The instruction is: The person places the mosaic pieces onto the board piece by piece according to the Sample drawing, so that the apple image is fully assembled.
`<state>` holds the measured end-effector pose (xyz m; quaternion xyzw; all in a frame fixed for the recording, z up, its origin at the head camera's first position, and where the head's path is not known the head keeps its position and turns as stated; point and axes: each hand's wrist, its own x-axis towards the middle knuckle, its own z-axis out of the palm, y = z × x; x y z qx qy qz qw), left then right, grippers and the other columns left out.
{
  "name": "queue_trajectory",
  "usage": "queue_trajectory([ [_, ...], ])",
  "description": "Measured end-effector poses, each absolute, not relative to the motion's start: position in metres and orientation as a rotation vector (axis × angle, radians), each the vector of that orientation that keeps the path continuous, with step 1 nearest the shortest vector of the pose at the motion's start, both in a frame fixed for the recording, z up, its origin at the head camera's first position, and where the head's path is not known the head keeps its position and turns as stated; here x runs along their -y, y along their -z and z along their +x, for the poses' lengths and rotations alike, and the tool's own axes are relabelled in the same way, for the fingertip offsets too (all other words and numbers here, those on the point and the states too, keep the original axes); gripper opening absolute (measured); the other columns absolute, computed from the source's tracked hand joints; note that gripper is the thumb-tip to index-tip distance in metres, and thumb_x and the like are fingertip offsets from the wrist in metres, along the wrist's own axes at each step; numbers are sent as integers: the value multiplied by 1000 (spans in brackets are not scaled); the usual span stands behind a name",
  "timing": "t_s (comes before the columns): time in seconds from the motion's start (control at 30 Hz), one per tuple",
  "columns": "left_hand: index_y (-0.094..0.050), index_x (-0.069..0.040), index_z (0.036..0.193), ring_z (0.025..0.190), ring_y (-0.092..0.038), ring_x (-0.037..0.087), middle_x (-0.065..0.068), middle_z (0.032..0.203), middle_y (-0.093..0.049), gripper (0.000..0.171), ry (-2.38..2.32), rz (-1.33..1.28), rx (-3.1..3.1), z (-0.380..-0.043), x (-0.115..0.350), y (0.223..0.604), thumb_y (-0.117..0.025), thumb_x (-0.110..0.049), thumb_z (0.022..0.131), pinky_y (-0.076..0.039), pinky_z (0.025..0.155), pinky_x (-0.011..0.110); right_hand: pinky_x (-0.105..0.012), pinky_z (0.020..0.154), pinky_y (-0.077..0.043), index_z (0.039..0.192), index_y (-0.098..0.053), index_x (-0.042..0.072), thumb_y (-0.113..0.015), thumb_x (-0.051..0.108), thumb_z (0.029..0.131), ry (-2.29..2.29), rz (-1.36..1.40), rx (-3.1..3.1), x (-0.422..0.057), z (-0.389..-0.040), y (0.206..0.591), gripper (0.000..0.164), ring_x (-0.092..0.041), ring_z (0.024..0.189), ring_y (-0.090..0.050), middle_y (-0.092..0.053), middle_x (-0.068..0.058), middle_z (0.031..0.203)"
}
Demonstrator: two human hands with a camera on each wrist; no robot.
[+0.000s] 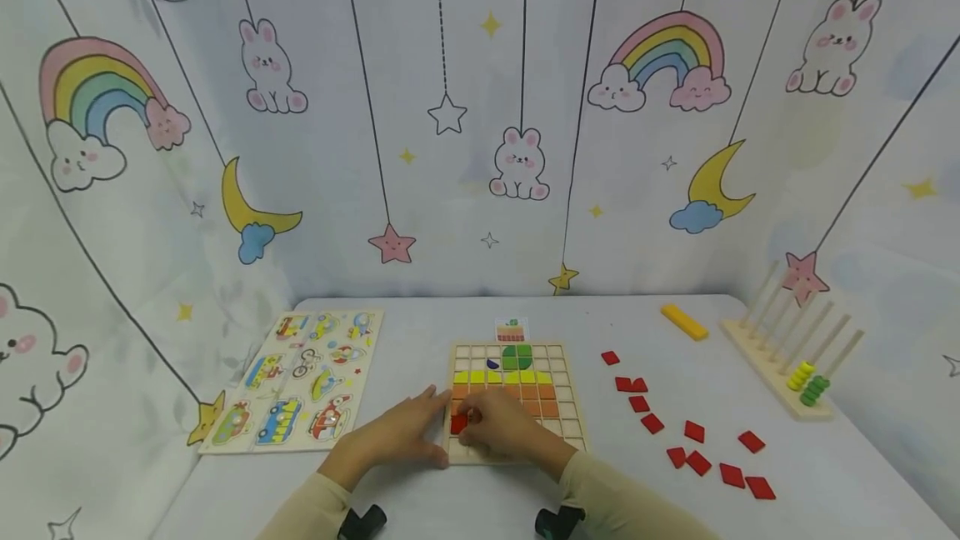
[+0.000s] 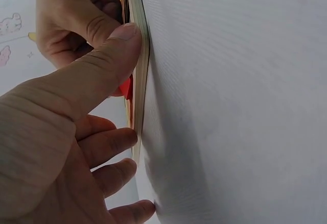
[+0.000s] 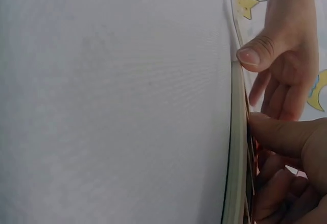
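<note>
A wooden grid board point(image 1: 573, 415) lies in front of me, holding a row of yellow tiles point(image 1: 480, 377), orange tiles point(image 1: 550, 400) and a green shape point(image 1: 517, 357). My left hand point(image 1: 401, 432) rests against the board's left edge, its thumb at the near corner and its fingers loosely extended. Over the board's left part, my right hand point(image 1: 502, 423) has curled fingers pinching a small red tile, mostly hidden by them. A red tile point(image 1: 458, 424) shows beside those fingertips; in the left wrist view, red point(image 2: 126, 88) peeks out at the board's edge.
Several loose red tiles point(image 1: 694, 432) are scattered right of the board. A picture card point(image 1: 512, 329) stands behind it. At left lies a vehicle puzzle board point(image 1: 300, 382); at right are a yellow bar point(image 1: 684, 322) and a peg stand point(image 1: 780, 373) with yellow and green beads.
</note>
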<state>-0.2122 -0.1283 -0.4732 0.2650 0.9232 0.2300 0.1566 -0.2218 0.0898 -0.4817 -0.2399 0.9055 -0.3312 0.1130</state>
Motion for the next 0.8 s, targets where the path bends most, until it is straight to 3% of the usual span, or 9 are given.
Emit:
queue_trajectory([
  [0.27, -39, -3, 156, 149, -34, 40, 24, 159, -38, 101, -659, 771, -2646, -211, 128, 470, -86, -47, 78, -31, 120, 60, -21, 57, -40, 107, -78, 18, -85, 21, 82, 973, -688, -2672, -90, -222, 484, 26, -6, 70, -51, -60, 12, 75],
  [0.57, -43, -7, 154, 151, -32, 37, 15, 158, -45, 96, -644, 794, -2656, -212, 128, 468, -87, -45, 77, -31, 120, 60, -24, 65, -46, 107, -79, 23, -77, 21, 90, 1008, -672, -2633, -104, -221, 477, 17, -9, 80, -55, -64, 14, 83],
  [0.67, -46, -9, 152, 151, -32, 38, 13, 157, -47, 93, -640, 805, -2659, -212, 127, 469, -87, -44, 76, -31, 119, 61, -26, 65, -47, 112, -78, 22, -75, 25, 92, 1067, -603, -2656, -127, -225, 472, 20, -12, 83, -56, -63, 10, 87],
  [0.8, -49, -12, 149, 150, -32, 39, 14, 156, -48, 89, -647, 806, -2650, -212, 127, 471, -88, -43, 75, -31, 119, 61, -28, 64, -52, 125, -73, 14, -75, 24, 93, 1324, -440, -2623, -196, -238, 464, 33, -19, 85, -59, -67, -1, 101],
])
